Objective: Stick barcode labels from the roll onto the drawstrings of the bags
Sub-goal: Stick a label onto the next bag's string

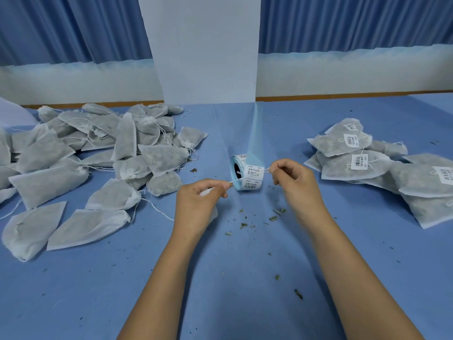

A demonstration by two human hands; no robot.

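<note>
Blue tabletop (73,290) carries a heap of unlabelled bags (98,153) at left and a stack of labelled bags (362,163) at right, both cut off by the frame edges; two bare forearms reach in from the bottom edge toward the centre. The left hand (198,200), knuckles up and fingers curled, pinches one end of a white drawstring (250,176) and hides its bag (214,214) almost wholly, while the right hand (291,177), also curled, pinches the other end slightly higher. The drawstring runs taut across the front of the upright label roll (252,185) just beyond the hands; contact with the labels cannot be resolved.
</note>
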